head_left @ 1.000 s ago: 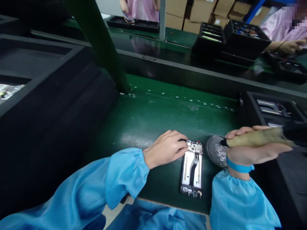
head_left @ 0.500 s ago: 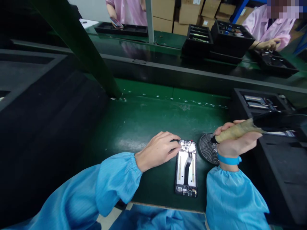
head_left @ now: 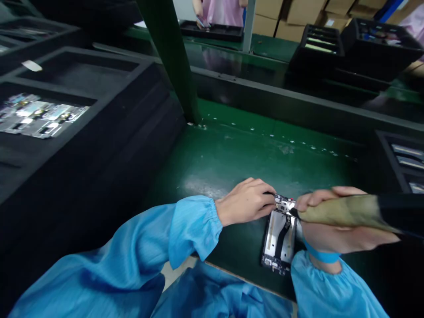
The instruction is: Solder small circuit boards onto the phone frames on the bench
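Observation:
An opened phone lies on the green bench, its circuit boards and black ribbon cable exposed. My left hand is closed at the phone's upper left edge, thumb and fingertips against the board end. In my right hand is an electric screwdriver, its handle wrapped in tan tape. The tool lies nearly level and its black tip is over the upper board of the phone; whether it touches cannot be made out. The right hand covers the phone's upper right corner and most of the round dish near it.
Black trays are stacked at the left, with a row of metal phone parts in one. Another black tray stands at the right. A green post rises behind. Across the divider, a person in pink handles something over a tray.
My right hand has brought the screwdriver left from the round dish to the phone's upper end. My left hand stays at the phone's edge. The view has turned left.

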`<state>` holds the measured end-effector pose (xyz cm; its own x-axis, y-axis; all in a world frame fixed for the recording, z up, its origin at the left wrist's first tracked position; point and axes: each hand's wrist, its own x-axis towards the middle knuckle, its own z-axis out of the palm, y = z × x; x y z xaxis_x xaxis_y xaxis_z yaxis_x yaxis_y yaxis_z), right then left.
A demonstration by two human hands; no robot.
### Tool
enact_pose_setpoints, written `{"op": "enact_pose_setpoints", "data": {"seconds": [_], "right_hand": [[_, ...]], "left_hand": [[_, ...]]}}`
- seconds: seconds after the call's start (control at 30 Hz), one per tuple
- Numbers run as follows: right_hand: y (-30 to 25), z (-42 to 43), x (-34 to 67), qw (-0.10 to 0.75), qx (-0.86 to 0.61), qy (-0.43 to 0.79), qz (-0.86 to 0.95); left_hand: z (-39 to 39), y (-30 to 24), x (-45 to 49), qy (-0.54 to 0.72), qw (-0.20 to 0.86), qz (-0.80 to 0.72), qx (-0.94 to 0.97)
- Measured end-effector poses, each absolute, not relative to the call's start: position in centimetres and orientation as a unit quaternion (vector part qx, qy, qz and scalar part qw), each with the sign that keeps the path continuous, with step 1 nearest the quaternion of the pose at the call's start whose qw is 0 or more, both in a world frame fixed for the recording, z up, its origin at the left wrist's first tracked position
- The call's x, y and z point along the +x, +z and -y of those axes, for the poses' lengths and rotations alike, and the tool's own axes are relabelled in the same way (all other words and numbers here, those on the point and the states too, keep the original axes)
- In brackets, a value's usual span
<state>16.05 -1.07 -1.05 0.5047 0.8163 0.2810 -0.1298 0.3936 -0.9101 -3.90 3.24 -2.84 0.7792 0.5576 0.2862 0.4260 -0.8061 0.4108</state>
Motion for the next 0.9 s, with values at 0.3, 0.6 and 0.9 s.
{"op": "enact_pose_setpoints", "data": {"seconds": [0.3, 0.6, 0.9], "right_hand": [[-1.1, 0.7, 14.4, 0.712, -0.404, 0.350, 0.456], [-2.0, 0.9, 12.5, 0.732, -0.360, 0.361, 0.451], [1.7, -1.1, 18.5, 0.826, -0.446, 0.111, 0.325]], "left_hand": [[-3.1, -2.7, -3.8, 0.190, 0.164, -0.263, 0.932], [-3.0, -2.8, -3.8, 0.236, 0.165, -0.263, 0.921], [2.9, -2.6, -2.3, 0.129, 0.207, -0.073, 0.967]]}}
